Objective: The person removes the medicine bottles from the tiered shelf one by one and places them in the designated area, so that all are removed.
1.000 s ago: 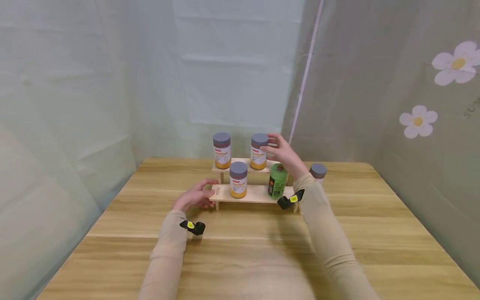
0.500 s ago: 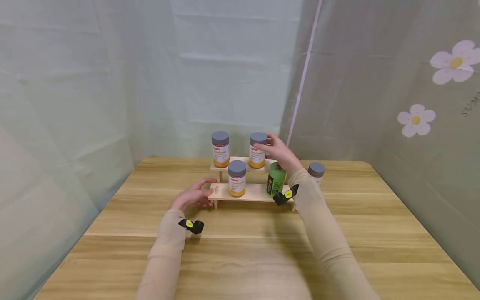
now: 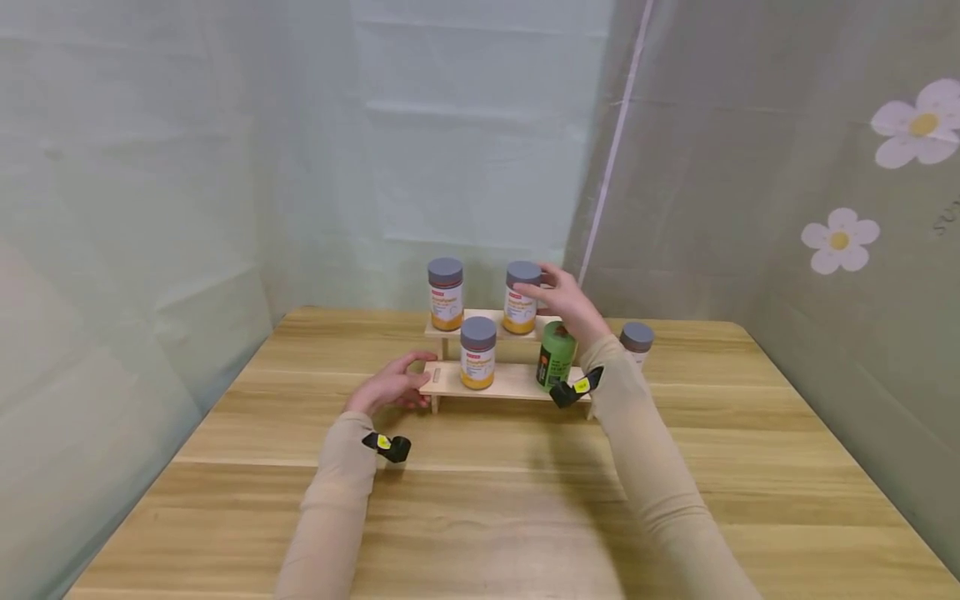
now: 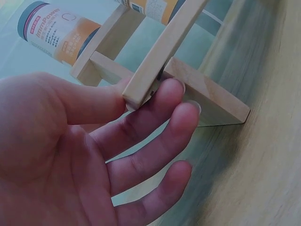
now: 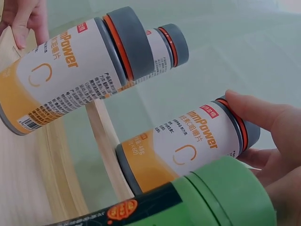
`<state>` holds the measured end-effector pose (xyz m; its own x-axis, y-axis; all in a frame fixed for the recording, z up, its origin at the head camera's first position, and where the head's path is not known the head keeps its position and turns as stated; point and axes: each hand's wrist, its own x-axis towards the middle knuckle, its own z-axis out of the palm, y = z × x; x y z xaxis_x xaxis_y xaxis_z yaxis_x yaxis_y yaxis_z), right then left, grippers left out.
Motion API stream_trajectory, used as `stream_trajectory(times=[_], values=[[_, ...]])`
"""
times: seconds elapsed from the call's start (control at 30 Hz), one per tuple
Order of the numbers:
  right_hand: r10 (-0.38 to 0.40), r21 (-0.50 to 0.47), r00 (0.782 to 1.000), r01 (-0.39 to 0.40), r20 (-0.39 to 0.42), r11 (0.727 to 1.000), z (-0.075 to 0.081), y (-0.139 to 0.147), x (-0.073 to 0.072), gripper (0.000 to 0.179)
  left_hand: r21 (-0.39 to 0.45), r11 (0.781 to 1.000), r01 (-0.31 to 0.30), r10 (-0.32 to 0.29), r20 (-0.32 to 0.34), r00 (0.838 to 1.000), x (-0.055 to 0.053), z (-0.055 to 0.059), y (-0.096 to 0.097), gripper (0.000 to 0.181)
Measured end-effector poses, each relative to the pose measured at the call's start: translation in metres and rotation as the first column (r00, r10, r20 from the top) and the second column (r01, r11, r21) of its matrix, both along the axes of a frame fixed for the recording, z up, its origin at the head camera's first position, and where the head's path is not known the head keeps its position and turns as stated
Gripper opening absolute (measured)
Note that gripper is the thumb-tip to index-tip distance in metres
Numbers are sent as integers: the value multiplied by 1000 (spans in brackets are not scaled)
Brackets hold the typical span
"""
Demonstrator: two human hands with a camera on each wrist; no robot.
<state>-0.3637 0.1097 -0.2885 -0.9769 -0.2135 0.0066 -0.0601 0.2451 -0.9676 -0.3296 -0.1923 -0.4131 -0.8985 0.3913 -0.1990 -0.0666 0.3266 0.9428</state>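
A two-tier wooden shelf (image 3: 517, 382) stands on the table. My left hand (image 3: 390, 387) pinches the left end of its lower board, thumb on top and fingers below, as the left wrist view shows. On the upper tier, my right hand (image 3: 566, 302) grips a supplement bottle (image 3: 520, 314) near its grey cap, thumb at the front. This bottle (image 5: 176, 153) is white and orange and stands upright. A matching bottle (image 3: 446, 307) is left of it on that tier. On the lower tier are another such bottle (image 3: 477, 364) and a green can-shaped container (image 3: 555, 358), just below my right wrist.
One more grey-capped bottle (image 3: 637, 337) stands behind the right forearm, right of the shelf, partly hidden. The wooden table (image 3: 480, 517) extends in front. Pale curtains (image 3: 480, 125) hang close behind it and at both sides.
My right thumb has moved from the bottle's right side round onto its front, closing the grip near the cap. The left hand keeps its hold on the shelf board.
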Motion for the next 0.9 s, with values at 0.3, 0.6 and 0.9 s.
stream_trajectory(times=[0.3,0.6,0.9], values=[[-17,-25,998,16,-59,1000,4,13,4,69,-13,1000,-7,7,-9,1000,2,1,-1,50],[-183,-79,969,172,-168,982,0,30,8,60,-35,999,6,-7,-25,1000,0,2,-5,50],[-346,-170,908,312,-237,935,-10,54,26,59,-8,1000,19,-19,2,1000,-1,0,-1,51]])
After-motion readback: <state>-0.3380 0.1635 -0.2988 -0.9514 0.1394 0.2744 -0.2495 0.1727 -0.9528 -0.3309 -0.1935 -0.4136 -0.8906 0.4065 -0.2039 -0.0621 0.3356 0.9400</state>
